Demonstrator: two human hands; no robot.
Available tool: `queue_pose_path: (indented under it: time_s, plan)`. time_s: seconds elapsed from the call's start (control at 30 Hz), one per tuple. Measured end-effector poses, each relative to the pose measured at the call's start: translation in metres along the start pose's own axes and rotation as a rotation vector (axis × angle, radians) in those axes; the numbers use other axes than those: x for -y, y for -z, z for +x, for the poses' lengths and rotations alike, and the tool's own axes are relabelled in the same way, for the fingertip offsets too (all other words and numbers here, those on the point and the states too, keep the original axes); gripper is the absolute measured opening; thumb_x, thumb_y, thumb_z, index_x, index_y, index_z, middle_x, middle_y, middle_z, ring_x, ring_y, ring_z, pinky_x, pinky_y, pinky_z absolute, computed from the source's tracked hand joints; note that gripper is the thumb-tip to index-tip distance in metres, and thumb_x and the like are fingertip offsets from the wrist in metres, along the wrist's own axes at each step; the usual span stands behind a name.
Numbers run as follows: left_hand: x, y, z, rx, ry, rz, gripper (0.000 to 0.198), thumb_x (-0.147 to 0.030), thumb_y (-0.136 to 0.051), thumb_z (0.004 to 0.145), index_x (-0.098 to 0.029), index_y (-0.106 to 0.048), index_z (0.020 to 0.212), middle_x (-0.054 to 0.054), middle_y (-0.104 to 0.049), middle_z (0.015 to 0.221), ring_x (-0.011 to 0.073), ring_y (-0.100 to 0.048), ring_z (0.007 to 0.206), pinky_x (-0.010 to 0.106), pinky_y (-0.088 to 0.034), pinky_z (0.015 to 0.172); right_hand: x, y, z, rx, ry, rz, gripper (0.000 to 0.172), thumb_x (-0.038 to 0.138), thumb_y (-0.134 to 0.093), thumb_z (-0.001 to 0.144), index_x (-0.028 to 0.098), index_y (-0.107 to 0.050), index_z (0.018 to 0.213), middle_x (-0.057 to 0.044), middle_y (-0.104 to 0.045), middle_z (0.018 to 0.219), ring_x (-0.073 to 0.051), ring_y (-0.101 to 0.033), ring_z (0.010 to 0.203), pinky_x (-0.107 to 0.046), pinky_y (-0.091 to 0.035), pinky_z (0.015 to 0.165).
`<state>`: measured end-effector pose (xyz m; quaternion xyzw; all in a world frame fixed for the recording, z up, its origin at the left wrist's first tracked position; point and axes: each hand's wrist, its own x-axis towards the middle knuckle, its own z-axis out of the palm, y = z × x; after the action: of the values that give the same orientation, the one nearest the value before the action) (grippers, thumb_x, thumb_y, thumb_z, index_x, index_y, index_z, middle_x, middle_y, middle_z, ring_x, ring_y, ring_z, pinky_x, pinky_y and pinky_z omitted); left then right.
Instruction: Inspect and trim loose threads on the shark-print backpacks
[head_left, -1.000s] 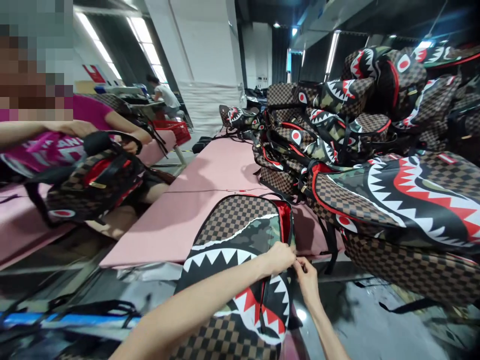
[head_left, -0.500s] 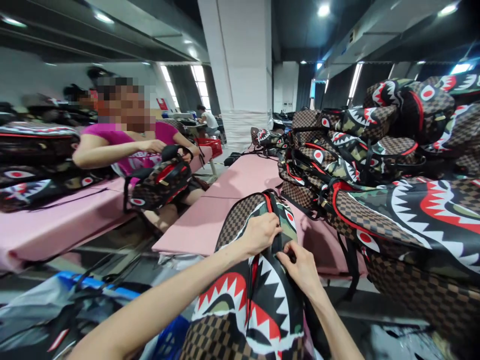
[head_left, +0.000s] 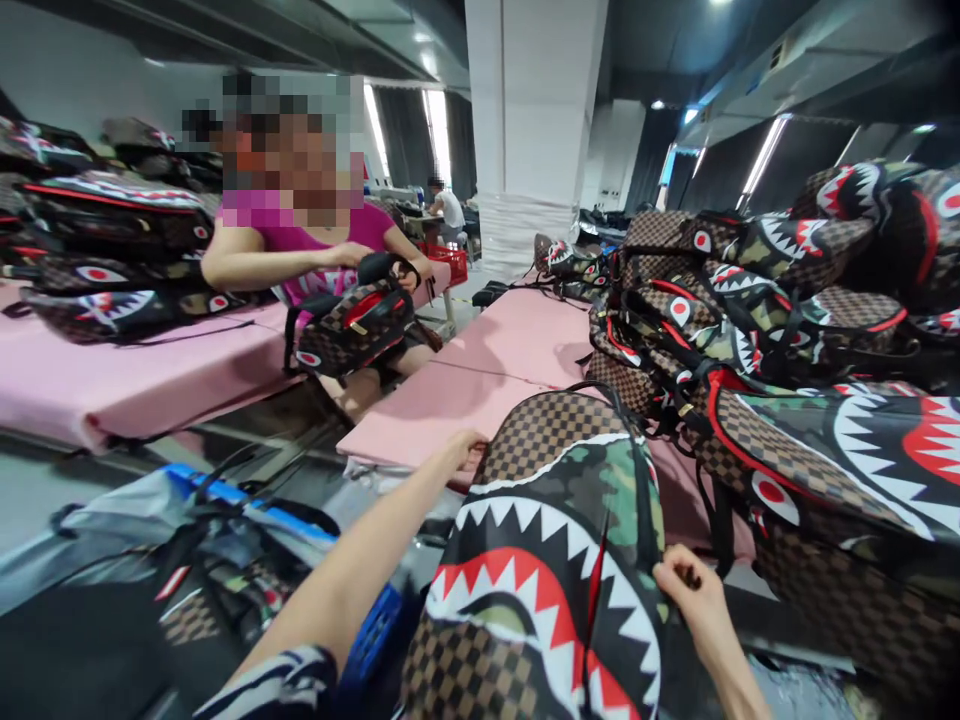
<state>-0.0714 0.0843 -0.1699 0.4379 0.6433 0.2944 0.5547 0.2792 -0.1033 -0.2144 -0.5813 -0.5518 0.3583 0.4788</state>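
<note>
A backpack [head_left: 555,520] with a brown check, camouflage and a red-and-white shark-mouth print lies in front of me, its top pointing away. My left hand [head_left: 469,452] is at its upper left edge, with the fingers curled on the side and partly hidden. On the opposite side my right hand [head_left: 691,582] pinches the right edge with thumb and forefinger. A dark slit with red inside runs down the printed front panel, between the hands.
Similar backpacks [head_left: 757,290] are heaped on the right of the pink table [head_left: 480,350]. Across the aisle a person [head_left: 322,270] handles another backpack at a second pink table [head_left: 187,370]. A blue-edged bin [head_left: 247,510] of straps and bag parts stands at lower left.
Both hands have left the middle of the backpack and spread to its sides, left hand leftward, right hand rightward and down. The backpack is turned, showing more front panel. My view has shifted left.
</note>
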Motion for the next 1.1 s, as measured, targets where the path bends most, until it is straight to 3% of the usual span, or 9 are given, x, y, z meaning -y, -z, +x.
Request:
queue_pose_path:
  time_s: [0.13,0.23,0.4,0.5,0.7,0.77,0.87,0.97,1.1]
  plan:
    - [0.084,-0.018,-0.007,0.111,0.055,-0.025,0.036,-0.044,-0.046,0.087,-0.012,-0.054,0.101,0.006,-0.058,0.092,0.0129,-0.057,0.076,0.027,-0.048,0.063,-0.056,0.01,0.015,-0.185,-0.193,0.08,0.037,0.05,-0.067,0.061,0.019,-0.048,0.059,0.006,-0.037,0.053,-0.009,-0.032,0.049,-0.022,-0.025,0.045]
    - [0.11,-0.016,-0.018,0.213,-0.038,-0.036,0.039,-0.053,-0.047,0.081,-0.017,-0.054,0.096,0.001,-0.056,0.084,0.0095,-0.053,0.072,0.018,-0.042,0.058,-0.084,0.015,0.013,-0.242,-0.347,0.088,0.041,0.055,-0.068,0.057,0.019,-0.05,0.061,0.007,-0.036,0.05,-0.007,-0.027,0.043,-0.022,-0.019,0.04]
    - [0.106,0.014,-0.015,0.442,-0.118,0.144,0.024,-0.038,-0.066,0.063,-0.016,-0.059,0.071,-0.002,-0.049,0.062,0.0078,-0.04,0.052,0.017,-0.031,0.044,-0.09,0.017,0.012,-0.241,-0.399,0.066,0.041,0.055,-0.067,0.059,0.018,-0.052,0.067,0.008,-0.035,0.048,-0.006,-0.024,0.04,-0.021,-0.017,0.038]
    - [0.094,0.029,-0.002,0.566,-0.116,0.313,0.009,-0.022,-0.065,0.056,-0.015,-0.059,0.055,-0.004,-0.044,0.048,0.0065,-0.031,0.043,0.019,-0.023,0.04,-0.086,0.012,0.019,-0.193,-0.37,0.011,0.038,0.054,-0.063,0.063,0.018,-0.051,0.067,0.008,-0.033,0.047,-0.006,-0.023,0.04,-0.021,-0.017,0.038]
    - [0.085,0.03,0.0,0.7,-0.199,0.57,0.014,-0.024,-0.058,0.061,-0.017,-0.057,0.049,0.0,-0.054,0.05,0.0105,-0.041,0.043,0.022,-0.029,0.044,-0.082,0.002,0.028,-0.191,-0.351,-0.045,0.036,0.052,-0.061,0.066,0.019,-0.048,0.065,0.007,-0.034,0.05,-0.007,-0.026,0.044,-0.022,-0.02,0.04]
    - [0.093,0.031,-0.004,0.626,-0.361,0.633,0.019,-0.03,-0.052,0.069,-0.018,-0.057,0.055,0.001,-0.058,0.06,0.0132,-0.049,0.054,0.022,-0.036,0.053,-0.08,0.0,0.028,-0.182,-0.332,-0.064,0.034,0.052,-0.059,0.068,0.019,-0.049,0.066,0.006,-0.037,0.053,-0.008,-0.03,0.047,-0.022,-0.024,0.043]
    - [0.111,0.032,-0.006,0.323,-0.522,0.74,0.02,-0.035,-0.046,0.074,-0.021,-0.054,0.063,0.0,-0.058,0.062,0.0157,-0.055,0.061,0.024,-0.039,0.061,-0.078,-0.004,0.03,-0.138,-0.301,-0.081,0.032,0.05,-0.056,0.071,0.02,-0.047,0.065,0.005,-0.039,0.058,-0.01,-0.033,0.053,-0.022,-0.028,0.049]
    - [0.119,0.025,0.0,0.027,-0.461,0.778,0.019,-0.037,-0.039,0.077,-0.022,-0.049,0.068,0.0,-0.053,0.056,0.0171,-0.052,0.054,0.026,-0.037,0.056,-0.078,-0.008,0.03,-0.03,-0.292,-0.074,0.031,0.048,-0.055,0.073,0.02,-0.045,0.063,0.006,-0.038,0.056,-0.01,-0.033,0.053,-0.022,-0.03,0.05]
    - [0.102,0.007,0.013,-0.158,-0.378,0.715,0.026,-0.038,-0.026,0.085,-0.022,-0.045,0.079,0.0,-0.05,0.057,0.0182,-0.052,0.055,0.027,-0.036,0.057,-0.08,-0.012,0.03,0.077,-0.291,-0.064,0.029,0.046,-0.052,0.075,0.02,-0.044,0.064,0.005,-0.039,0.059,-0.01,-0.035,0.055,-0.022,-0.031,0.052]
